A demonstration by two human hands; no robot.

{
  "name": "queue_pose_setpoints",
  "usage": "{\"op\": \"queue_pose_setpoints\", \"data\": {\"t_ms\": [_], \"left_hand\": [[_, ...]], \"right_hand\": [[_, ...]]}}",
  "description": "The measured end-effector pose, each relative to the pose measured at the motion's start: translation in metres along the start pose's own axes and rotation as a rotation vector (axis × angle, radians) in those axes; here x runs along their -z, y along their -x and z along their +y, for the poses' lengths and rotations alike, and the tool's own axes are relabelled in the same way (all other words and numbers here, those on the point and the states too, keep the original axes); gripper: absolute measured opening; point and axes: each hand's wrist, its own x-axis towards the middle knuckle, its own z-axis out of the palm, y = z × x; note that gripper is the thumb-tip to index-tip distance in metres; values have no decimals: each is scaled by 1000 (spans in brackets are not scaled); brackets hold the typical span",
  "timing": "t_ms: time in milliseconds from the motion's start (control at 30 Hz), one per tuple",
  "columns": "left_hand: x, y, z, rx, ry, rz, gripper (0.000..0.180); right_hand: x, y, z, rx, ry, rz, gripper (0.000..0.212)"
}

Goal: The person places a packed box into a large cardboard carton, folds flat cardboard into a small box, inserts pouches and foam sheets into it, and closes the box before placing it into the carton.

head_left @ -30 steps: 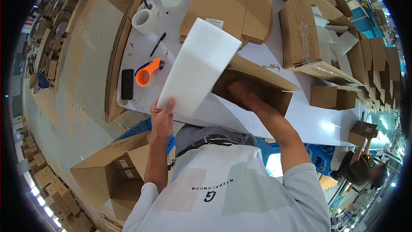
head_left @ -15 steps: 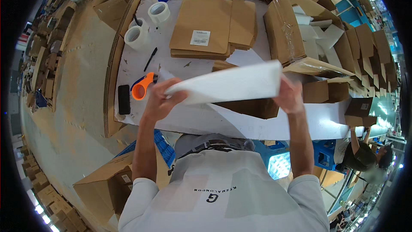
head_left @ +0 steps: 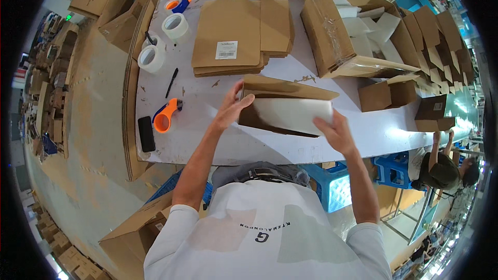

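An open brown cardboard box (head_left: pixel 282 89) lies on the white table (head_left: pixel 218 140) in front of me, its opening turned toward me. A white foam sheet (head_left: pixel 290 112) sits inside it, bent along the box's inner wall. My left hand (head_left: pixel 231 110) grips the box's left end, thumb on the top flap. My right hand (head_left: pixel 336 132) presses on the right end of the foam sheet at the box's lower edge.
A stack of flat cardboard blanks (head_left: pixel 238 36) lies behind the box. Two tape rolls (head_left: pixel 163 41), a black pen (head_left: pixel 171 82), an orange tape dispenser (head_left: pixel 166 116) and a black phone (head_left: pixel 146 134) lie at left. A large carton of foam pieces (head_left: pixel 347 31) and small boxes (head_left: pixel 386 95) stand at right. A seated person (head_left: pixel 441 168) works at the far right.
The white foam sheet, held up flat in both hands before, has been bent and pushed down into the open box. My left hand has shifted from the sheet onto the box's left end.
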Motion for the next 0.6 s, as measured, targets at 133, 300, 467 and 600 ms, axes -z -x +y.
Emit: {"op": "queue_pose_setpoints", "data": {"t_ms": [133, 300, 467, 600], "left_hand": [[-31, 9, 4, 61, 89, 64, 50], [-31, 15, 0, -17, 183, 146, 46], [-43, 15, -15, -34, 144, 134, 47], [-67, 14, -20, -30, 180, 222, 50]], "right_hand": [[-50, -31, 89, -225, -77, -4, 28], [-67, -61, 129, -187, 1089, -590, 51], [-56, -71, 154, -238, 1259, -467, 40], [-55, -65, 206, -76, 1665, -205, 24]]}}
